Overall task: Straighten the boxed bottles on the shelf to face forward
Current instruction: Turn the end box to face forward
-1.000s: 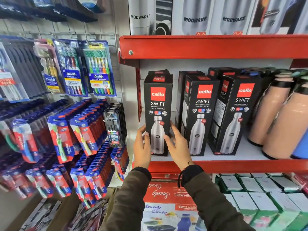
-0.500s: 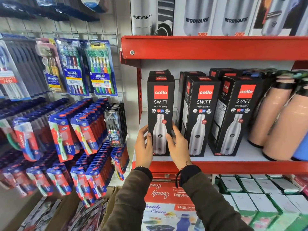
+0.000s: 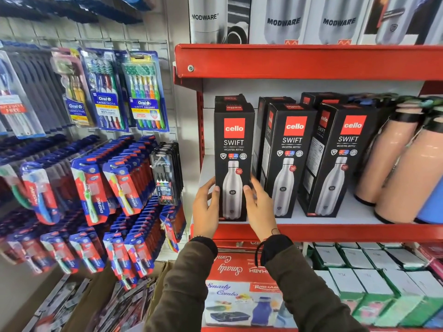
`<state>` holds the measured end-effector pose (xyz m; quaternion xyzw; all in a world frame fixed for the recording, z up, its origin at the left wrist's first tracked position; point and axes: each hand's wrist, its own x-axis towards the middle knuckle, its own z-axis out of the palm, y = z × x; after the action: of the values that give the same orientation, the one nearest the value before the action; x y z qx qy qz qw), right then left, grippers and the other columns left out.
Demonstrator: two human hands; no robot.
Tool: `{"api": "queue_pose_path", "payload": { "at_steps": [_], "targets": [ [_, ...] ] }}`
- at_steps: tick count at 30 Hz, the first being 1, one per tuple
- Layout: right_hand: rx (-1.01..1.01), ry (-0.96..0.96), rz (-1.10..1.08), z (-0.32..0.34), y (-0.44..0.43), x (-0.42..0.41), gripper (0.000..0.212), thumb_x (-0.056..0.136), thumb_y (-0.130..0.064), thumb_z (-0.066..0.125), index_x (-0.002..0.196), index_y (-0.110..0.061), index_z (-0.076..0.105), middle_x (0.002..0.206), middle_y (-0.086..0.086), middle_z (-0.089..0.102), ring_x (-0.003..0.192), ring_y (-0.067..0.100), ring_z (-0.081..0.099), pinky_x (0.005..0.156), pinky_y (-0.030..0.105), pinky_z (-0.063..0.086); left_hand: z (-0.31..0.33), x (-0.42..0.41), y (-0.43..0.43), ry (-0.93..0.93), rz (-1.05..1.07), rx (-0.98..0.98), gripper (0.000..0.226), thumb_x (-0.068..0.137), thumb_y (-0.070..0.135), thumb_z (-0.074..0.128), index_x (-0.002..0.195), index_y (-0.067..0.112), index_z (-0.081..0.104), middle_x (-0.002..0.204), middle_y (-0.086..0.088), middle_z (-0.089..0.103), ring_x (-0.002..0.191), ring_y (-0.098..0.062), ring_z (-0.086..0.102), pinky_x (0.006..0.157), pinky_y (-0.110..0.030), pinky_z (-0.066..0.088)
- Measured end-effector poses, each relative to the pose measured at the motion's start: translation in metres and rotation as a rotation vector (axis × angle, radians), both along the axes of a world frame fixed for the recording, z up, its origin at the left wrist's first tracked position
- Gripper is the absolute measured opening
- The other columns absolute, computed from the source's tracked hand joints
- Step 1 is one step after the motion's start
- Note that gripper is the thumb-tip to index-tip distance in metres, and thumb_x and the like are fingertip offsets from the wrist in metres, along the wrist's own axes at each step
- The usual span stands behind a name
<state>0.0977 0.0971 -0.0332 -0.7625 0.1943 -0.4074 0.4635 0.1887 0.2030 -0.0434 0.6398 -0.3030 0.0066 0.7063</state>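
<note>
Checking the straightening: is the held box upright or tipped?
Upright: the left Cello box stands flat on the shelf, left hand and right hand flanking it.

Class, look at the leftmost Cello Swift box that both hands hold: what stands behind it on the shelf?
Behind the leftmost Cello Swift box, only the top of another black Cello box shows. Its front, and anything deeper on the shelf, is covered.

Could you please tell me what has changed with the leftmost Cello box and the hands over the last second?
The leftmost Cello box has slid slightly right, narrowing the gap to the middle box; it still faces forward. The left hand and right hand still hold its lower sides, nothing let go. The middle box, right box and peach flasks have not moved.
</note>
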Motion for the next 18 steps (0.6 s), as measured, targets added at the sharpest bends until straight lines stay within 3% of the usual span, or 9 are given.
{"api": "queue_pose_path", "payload": {
  "at_steps": [3,6,9,13,16,18],
  "targets": [
    [0.013,-0.015,0.007,0.0,0.004,-0.008,0.046,0.103,-0.028,0.047,0.148,-0.032,0.041,0.115,-0.039,0.052,0.104,-0.032,0.046,0.087,-0.006,0.033,-0.002,-0.006,0.003,0.017,0.023,-0.029,0.027,0.102,0.032,0.054,0.128,0.037,0.061,0.129,0.021,0.063,0.122,0.005,0.057,0.091,-0.005,0.045],
    [0.019,-0.029,0.022,0.001,0.008,-0.016,0.045,0.102,-0.027,0.049,0.146,-0.032,0.044,0.125,-0.024,0.059,0.114,-0.019,0.052,0.094,0.001,0.036,-0.003,-0.014,0.007,0.002,0.062,-0.061,0.026,0.101,0.032,0.057,0.125,0.038,0.063,0.13,0.015,0.066,0.119,-0.003,0.062,0.09,-0.006,0.047],
    [0.012,-0.037,0.016,0.0,0.011,-0.022,0.044,0.101,-0.03,0.05,0.144,-0.036,0.046,0.125,-0.023,0.059,0.114,-0.02,0.052,0.094,0.0,0.035,-0.003,-0.021,0.013,-0.019,0.08,-0.071,0.024,0.1,0.036,0.057,0.122,0.045,0.063,0.13,0.016,0.066,0.118,0.002,0.061,0.087,-0.004,0.045],
    [0.01,-0.035,0.018,0.0,0.014,-0.028,0.043,0.101,-0.033,0.05,0.143,-0.038,0.045,0.129,-0.021,0.058,0.121,-0.015,0.05,0.102,0.007,0.036,0.0,-0.028,0.017,-0.017,0.098,-0.066,0.025,0.098,0.041,0.057,0.111,0.063,0.06,0.119,0.035,0.064,0.113,0.009,0.061,0.083,-0.001,0.045],
    [0.009,-0.029,0.016,0.002,0.014,-0.028,0.043,0.101,-0.032,0.05,0.143,-0.037,0.046,0.125,-0.021,0.057,0.1,-0.024,0.055,0.089,-0.002,0.036,0.002,-0.03,0.016,-0.012,0.11,-0.061,0.027,0.099,0.041,0.056,0.109,0.066,0.059,0.118,0.037,0.064,0.115,0.007,0.061,0.082,-0.001,0.045],
    [0.009,-0.027,0.013,0.003,0.014,-0.029,0.043,0.101,-0.032,0.051,0.143,-0.037,0.046,0.124,-0.019,0.058,0.098,-0.027,0.053,0.086,-0.005,0.035,0.001,-0.03,0.014,-0.006,0.115,-0.059,0.025,0.099,0.041,0.055,0.112,0.062,0.059,0.122,0.03,0.064,0.119,0.0,0.061,0.083,-0.002,0.046]
  ]
}}
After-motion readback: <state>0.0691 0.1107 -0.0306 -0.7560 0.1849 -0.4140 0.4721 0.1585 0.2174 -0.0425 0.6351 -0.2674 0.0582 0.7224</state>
